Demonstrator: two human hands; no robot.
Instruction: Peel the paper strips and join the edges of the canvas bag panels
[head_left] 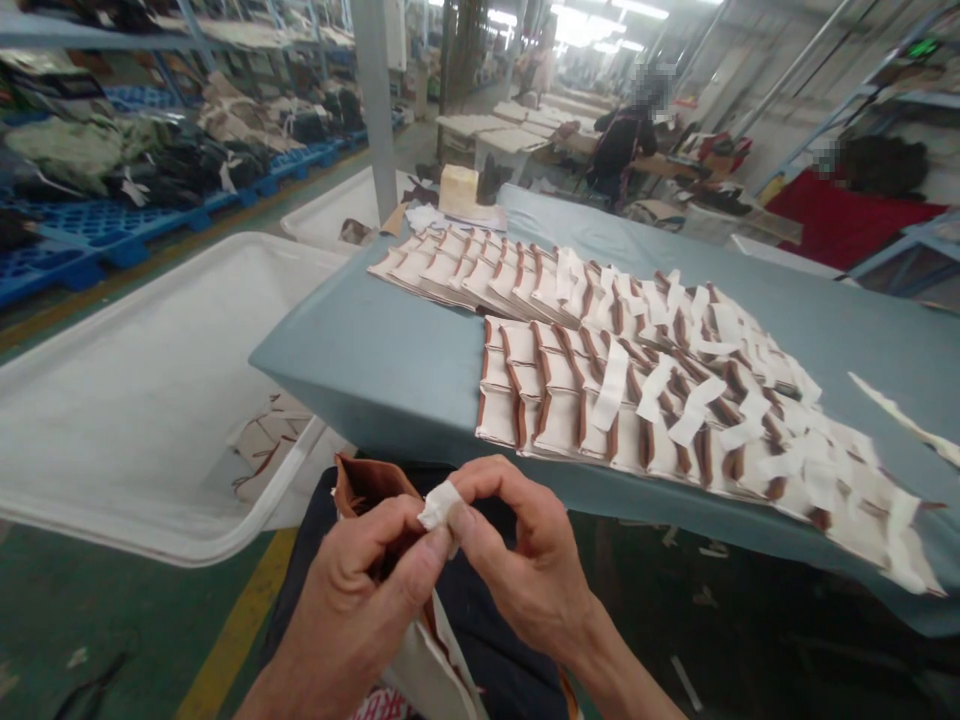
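My left hand (pixel 360 580) is closed around a cream cloth piece with brown lining (pixel 379 480), which rests over my lap. The lower part of this piece hangs below the hand, with red lettering partly seen at the bottom. Between both hands sits a small white fabric strip (pixel 441 500), bent over. My right hand (pixel 525 550) pinches that strip between thumb and forefinger. The tips of my left thumb and forefinger meet at the strip's lower edge; whether they grip it too is hidden.
On the blue-grey table (pixel 337 340) ahead lie rows of stacked cream pieces with brown edges (pixel 555 390), several with white strips on top. A large white bin (pixel 150 390) stands at left, holding similar pieces. A metal post (pixel 375 110) and a co-worker (pixel 622 150) are farther back.
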